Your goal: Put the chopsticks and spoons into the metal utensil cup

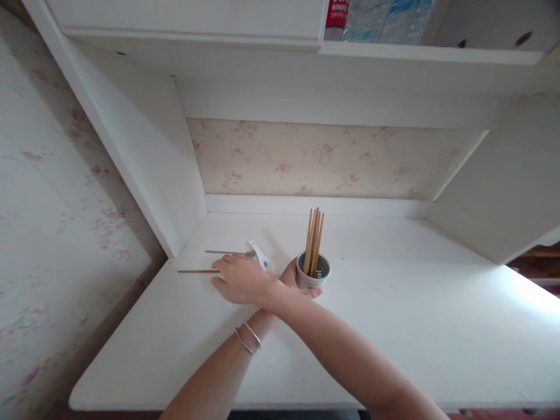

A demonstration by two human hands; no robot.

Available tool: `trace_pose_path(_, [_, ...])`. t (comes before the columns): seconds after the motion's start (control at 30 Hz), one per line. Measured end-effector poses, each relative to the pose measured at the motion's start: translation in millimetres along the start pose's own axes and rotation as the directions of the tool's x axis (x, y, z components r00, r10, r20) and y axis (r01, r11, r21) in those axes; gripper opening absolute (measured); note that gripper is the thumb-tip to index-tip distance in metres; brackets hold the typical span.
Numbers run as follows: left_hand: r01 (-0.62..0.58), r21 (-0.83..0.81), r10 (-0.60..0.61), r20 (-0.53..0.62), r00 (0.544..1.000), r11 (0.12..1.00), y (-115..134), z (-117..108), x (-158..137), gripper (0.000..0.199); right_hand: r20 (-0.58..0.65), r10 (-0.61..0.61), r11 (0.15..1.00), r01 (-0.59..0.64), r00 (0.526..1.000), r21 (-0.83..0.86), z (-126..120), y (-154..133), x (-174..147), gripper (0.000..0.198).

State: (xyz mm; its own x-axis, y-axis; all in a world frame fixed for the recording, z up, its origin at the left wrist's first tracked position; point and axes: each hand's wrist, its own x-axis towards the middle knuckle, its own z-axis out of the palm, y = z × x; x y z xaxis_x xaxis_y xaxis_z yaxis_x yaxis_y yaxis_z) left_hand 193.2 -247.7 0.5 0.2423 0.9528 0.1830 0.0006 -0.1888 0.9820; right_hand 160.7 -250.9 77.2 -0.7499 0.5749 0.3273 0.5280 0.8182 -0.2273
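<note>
My left hand [291,277], with two silver bangles on its wrist, is wrapped round a grey utensil holder [310,282] with drainage holes in its bottom. Several wooden chopsticks [314,242] stand upright in the holder. Crossed over the left forearm, my right hand [242,279] is at a single wooden chopstick [196,271] lying to the left, its thumb and fingers closed about one end. That end is hidden by the hand. Just behind the right hand lie a metal utensil [223,252] with a thin handle and a white spoon [261,256] with a blue mark.
Everything is on a white desk [415,326] with side panels and a low back ledge. A shelf [429,53] overhangs it, bearing a red-labelled item [336,14] and clear plastic bottles [380,20]. Floral wallpaper [65,233] covers the wall at left.
</note>
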Motion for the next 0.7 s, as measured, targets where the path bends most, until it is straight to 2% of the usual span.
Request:
trace_pose_path(0.1, [0.014, 0.005, -0.014, -0.014, 1.0, 1.0, -3, 3, 0, 0.076, 0.207, 0.039, 0.991, -0.011, 0.977, -0.135, 38, 2, 30, 0.027])
trace_pose_path(0.17, [0.016, -0.043, -0.016, 0.007, 1.0, 0.999, -5, 4, 1, 0.078, 0.251, 0.071, 0.984, -0.026, 0.965, -0.178, 54, 5, 41, 0.021])
trace_pose_path(0.27, [0.012, -0.078, -0.008, 0.047, 0.999, 0.997, -5, 4, 1, 0.076, 0.237, 0.086, 0.981, -0.042, 0.968, -0.187, 65, 9, 46, 0.019])
trace_pose_path(0.37, [0.006, -0.053, -0.004, 0.031, 1.0, 0.999, -4, 3, 0, 0.073, 0.218, 0.118, 0.98, -0.078, 0.969, -0.184, 68, 12, 47, 0.023])
trace_pose_path(0.57, [0.015, -0.041, -0.015, 0.011, 1.0, 0.999, -3, 6, 0, 0.072, 0.213, 0.157, 0.98, -0.125, 0.965, -0.156, 66, 16, 45, 0.02])
trace_pose_path(0.7, [-0.006, -0.053, 0.007, 0.022, 1.0, 0.999, -7, 6, 1, 0.075, 0.131, 0.216, 0.972, -0.201, 0.968, -0.124, 59, 17, 45, 0.022])
